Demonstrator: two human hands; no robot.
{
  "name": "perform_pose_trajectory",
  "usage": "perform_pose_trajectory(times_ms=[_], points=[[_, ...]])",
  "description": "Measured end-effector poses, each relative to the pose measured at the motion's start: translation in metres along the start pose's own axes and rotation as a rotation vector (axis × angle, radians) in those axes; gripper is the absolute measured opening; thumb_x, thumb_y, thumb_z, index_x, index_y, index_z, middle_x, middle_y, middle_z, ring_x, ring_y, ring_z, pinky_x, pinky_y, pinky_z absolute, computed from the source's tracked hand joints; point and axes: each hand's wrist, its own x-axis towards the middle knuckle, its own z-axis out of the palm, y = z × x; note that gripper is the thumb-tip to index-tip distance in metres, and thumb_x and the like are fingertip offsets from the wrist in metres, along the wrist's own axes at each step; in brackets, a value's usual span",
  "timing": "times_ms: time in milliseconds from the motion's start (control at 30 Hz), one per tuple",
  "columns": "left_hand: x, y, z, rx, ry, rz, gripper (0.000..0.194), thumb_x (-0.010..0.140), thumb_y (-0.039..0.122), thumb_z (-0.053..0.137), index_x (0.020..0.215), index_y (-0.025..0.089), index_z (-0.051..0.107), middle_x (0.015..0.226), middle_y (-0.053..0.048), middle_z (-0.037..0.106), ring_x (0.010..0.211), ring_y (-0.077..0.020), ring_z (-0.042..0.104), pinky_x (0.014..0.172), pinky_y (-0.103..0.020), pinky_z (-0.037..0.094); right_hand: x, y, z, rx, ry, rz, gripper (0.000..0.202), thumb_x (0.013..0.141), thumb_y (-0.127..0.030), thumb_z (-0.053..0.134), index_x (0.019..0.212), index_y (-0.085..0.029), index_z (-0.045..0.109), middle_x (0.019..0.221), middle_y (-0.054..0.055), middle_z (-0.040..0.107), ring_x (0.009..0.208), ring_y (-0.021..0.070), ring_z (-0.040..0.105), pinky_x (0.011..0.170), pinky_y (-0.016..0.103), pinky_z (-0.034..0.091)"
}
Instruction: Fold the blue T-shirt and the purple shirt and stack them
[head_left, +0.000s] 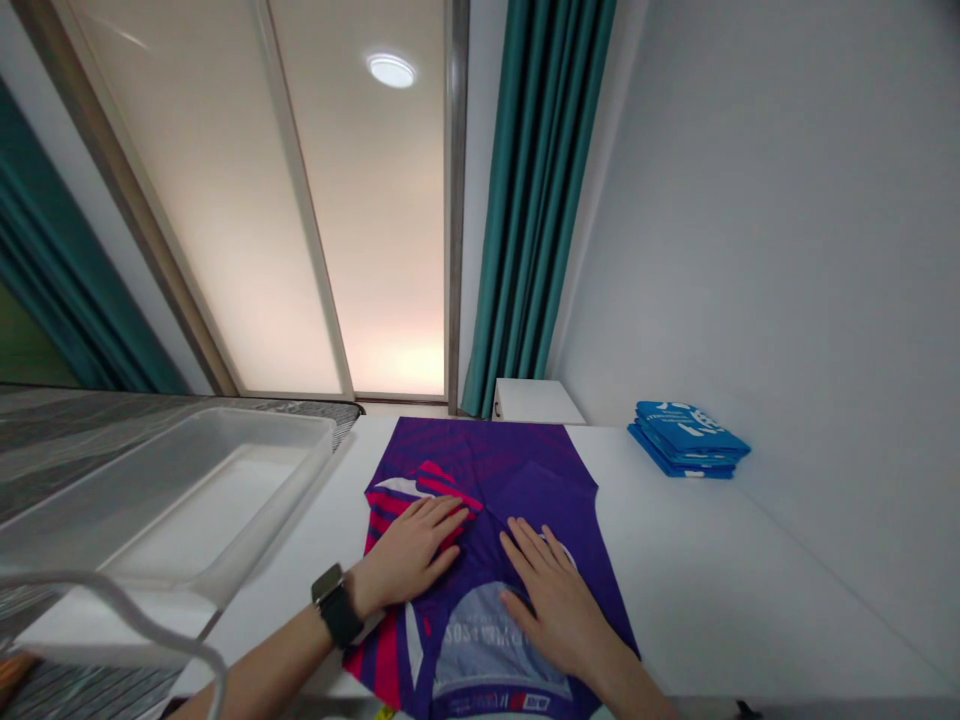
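A purple shirt point(480, 445) with red stripes and a pale printed panel lies spread on the white table, its lower part reaching the near edge. My left hand point(412, 550) rests flat on its striped left side, fingers extended, a dark watch on the wrist. Palm down on the purple cloth to the right is my right hand point(551, 595), its fingers spread and partly covering a white mark. Neither hand grips the fabric.
Folded blue cloths point(686, 440) are stacked at the table's right, near the wall. An open translucent bin point(300, 450) stands at the left. A grey cable point(142, 620) curves across the lower left. Behind the table is a white cabinet point(536, 402).
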Motion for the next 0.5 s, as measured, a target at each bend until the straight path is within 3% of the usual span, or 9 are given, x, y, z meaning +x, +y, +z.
perform_pose_trajectory(times_ms=[100, 233, 500], points=[[-0.027, 0.005, 0.0, 0.006, -0.035, 0.006, 0.056, 0.095, 0.041, 0.047, 0.149, 0.032, 0.034, 0.153, -0.006, 0.038, 0.139, -0.0267, 0.037, 0.115, -0.05, 0.03, 0.002, 0.006, 0.0, -0.02, 0.031, 0.001, 0.063, 0.098, -0.053, 0.03, 0.152, -0.022, 0.025, 0.16, 0.004, 0.016, 0.148, 0.0214, 0.012, 0.121, 0.046, 0.007], [-0.051, -0.005, 0.007, 0.027, -0.043, -0.034, 0.062, 0.096, 0.046, 0.046, 0.152, 0.034, 0.024, 0.158, -0.006, 0.027, 0.143, -0.0287, 0.031, 0.115, -0.053, 0.029, 0.0, 0.01, 0.006, -0.033, 0.012, 0.024, 0.065, 0.097, -0.057, 0.028, 0.153, -0.022, 0.024, 0.16, 0.006, 0.014, 0.147, 0.0219, 0.012, 0.121, 0.046, 0.008], [-0.063, -0.004, 0.009, 0.014, -0.038, -0.036, 0.062, 0.096, 0.046, 0.046, 0.152, 0.037, 0.02, 0.158, -0.004, 0.025, 0.143, -0.0283, 0.03, 0.115, -0.053, 0.029, -0.008, 0.004, 0.012, -0.04, 0.023, 0.031, 0.068, 0.097, -0.06, 0.027, 0.153, -0.023, 0.02, 0.16, 0.005, 0.014, 0.148, 0.0231, 0.01, 0.121, 0.047, 0.007]])
